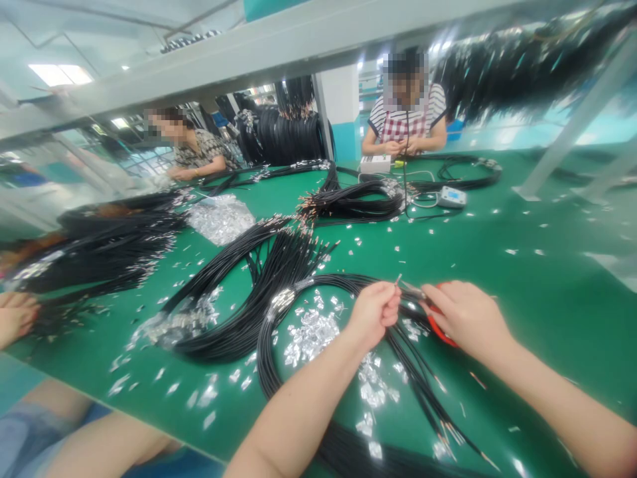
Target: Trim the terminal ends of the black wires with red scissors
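Note:
My left hand [374,311] is closed in a pinch around the end of a thin black cable [398,282], its bare tip sticking up past my fingers. My right hand [465,317] is wrapped round a red-handled cutting tool [436,325], whose metal jaws point left at the cable tip. Under both hands lies a looped bundle of black cables [279,332] on the green table [522,292]. Silvery foil scraps [311,332] are piled inside the loop.
More black cable bundles [109,245] cover the left and middle of the table. A heap of foil [221,218] and a small white device [452,196] lie farther back. Two people sit across the table. Another person's hand [14,315] rests at the left edge.

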`<act>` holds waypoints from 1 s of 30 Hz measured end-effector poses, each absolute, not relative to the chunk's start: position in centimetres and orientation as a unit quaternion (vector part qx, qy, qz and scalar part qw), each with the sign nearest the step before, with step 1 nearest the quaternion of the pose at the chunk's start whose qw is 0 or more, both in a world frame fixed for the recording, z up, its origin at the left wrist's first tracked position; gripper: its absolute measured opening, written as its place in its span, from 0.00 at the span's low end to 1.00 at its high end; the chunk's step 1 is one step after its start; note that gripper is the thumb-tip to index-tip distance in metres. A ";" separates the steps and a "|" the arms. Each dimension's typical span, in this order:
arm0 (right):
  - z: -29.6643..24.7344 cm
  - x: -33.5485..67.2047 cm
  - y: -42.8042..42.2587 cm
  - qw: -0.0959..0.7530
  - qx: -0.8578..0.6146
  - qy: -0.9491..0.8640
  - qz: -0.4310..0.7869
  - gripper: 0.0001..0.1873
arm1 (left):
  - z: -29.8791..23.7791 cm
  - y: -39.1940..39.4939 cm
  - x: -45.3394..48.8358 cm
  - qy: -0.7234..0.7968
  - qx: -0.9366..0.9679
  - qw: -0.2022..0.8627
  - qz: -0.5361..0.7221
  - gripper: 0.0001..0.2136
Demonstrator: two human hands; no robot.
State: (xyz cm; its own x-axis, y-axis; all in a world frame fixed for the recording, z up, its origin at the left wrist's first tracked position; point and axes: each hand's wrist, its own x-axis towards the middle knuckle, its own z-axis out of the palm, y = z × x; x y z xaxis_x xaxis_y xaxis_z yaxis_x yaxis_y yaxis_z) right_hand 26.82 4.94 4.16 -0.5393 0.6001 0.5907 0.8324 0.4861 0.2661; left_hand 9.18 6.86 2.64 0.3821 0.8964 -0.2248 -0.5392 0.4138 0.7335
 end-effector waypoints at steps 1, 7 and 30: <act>4.3 26.7 5.0 0.212 -0.426 -0.835 -0.277 0.11 | 2.6 6.8 9.2 0.313 0.288 0.781 0.458 0.12; 5.7 25.5 4.8 0.164 -0.442 -0.829 -0.302 0.10 | 2.5 6.6 9.5 0.337 0.299 0.755 0.476 0.13; 5.7 25.4 3.9 0.117 -0.463 -0.831 -0.285 0.08 | 2.5 6.3 9.7 0.327 0.319 0.745 0.486 0.12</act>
State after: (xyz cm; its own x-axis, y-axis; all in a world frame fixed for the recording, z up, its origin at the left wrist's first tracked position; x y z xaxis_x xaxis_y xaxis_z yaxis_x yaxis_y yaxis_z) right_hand 25.38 3.92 5.70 -0.5435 0.7033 0.4581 0.8364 0.4077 0.3664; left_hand 9.67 6.28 2.47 0.3151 0.9324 -0.1770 -0.5154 0.3248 0.7930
